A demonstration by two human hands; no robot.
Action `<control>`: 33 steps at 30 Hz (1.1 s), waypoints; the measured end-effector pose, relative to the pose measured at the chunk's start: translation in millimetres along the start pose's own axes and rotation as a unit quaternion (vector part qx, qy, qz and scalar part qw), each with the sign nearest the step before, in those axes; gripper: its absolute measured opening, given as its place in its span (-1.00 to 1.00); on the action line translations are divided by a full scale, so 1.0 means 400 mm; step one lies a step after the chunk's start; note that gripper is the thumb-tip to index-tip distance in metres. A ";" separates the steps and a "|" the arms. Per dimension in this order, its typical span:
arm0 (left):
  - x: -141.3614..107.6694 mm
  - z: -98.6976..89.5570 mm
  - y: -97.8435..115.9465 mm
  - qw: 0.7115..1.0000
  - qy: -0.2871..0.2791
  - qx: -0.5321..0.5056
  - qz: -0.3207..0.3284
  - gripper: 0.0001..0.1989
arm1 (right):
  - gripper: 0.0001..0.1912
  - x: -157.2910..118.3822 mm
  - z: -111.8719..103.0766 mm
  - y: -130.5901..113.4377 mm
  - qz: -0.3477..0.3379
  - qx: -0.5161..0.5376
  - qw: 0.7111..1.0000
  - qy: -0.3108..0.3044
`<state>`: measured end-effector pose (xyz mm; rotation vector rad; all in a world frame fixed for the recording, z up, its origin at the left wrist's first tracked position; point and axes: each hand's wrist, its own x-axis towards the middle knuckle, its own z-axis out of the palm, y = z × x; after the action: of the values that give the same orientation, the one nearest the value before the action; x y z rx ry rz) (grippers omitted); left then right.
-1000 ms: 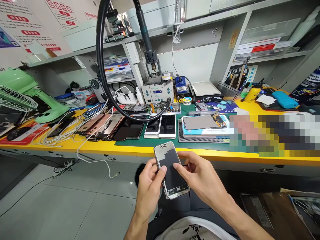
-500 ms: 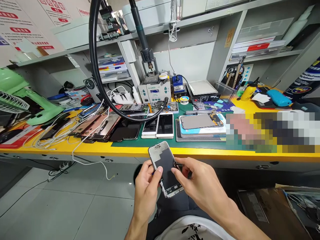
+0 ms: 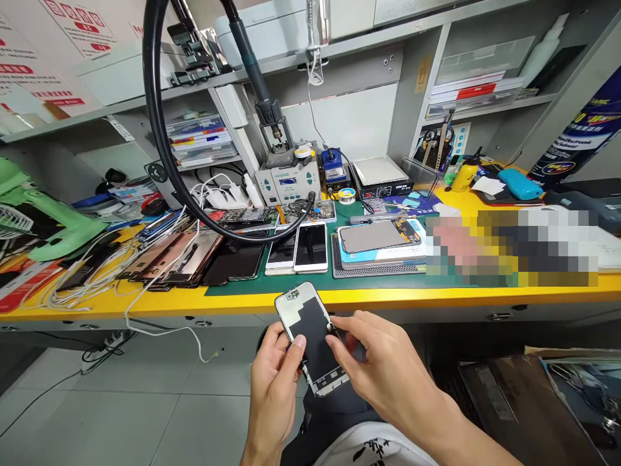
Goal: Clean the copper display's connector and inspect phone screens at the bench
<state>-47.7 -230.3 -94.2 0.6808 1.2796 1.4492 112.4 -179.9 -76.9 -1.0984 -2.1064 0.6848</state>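
Observation:
A phone screen (image 3: 309,327) is held over my lap, just in front of the bench edge. Its back faces up, with a silvery top part, a black middle and a strip of small connectors at the bottom. My left hand (image 3: 277,375) grips its left edge, thumb on the back and fingers mostly hidden underneath. With thumb and forefinger, my right hand (image 3: 376,356) pinches its right edge around the middle; any small piece between those fingertips is too small to make out.
Two white phones (image 3: 310,247) lie on the green mat (image 3: 310,283). Beside them another screen (image 3: 376,238) rests on a stack of boxes. Loose screens (image 3: 184,259) and white cables (image 3: 97,275) cover the left side. A thick black hose (image 3: 154,116) loops above the bench near a soldering station (image 3: 288,182).
The view has shifted a little, so the bench and hands appear displaced. Both hands keep hold of the phone screen, and the right fingertips have shifted slightly at its edge.

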 end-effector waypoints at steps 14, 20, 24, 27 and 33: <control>0.081 0.015 0.084 1.000 0.016 -0.003 -0.015 -0.45 | -0.45 0.056 0.017 0.019 0.224 0.498 0.832 -0.100; 0.163 0.027 0.102 0.999 -0.034 -0.014 -0.020 -0.49 | -0.48 0.120 0.026 0.006 0.236 0.519 0.821 -0.021; 0.178 0.021 0.107 0.997 -0.037 -0.058 -0.027 -0.58 | -0.49 0.154 0.029 0.005 0.230 0.522 0.822 0.019; 0.167 0.009 0.106 0.995 -0.071 -0.070 -0.033 -0.64 | -0.50 0.175 0.035 0.008 0.232 0.516 0.823 0.051; 0.146 0.006 0.097 0.993 -0.092 -0.045 -0.058 -0.64 | -0.50 0.198 0.051 0.014 0.236 0.511 0.823 0.080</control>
<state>-75.8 -171.0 -69.6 0.6539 1.0869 1.3101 65.6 -112.8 -69.7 -0.9451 -0.9799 1.6303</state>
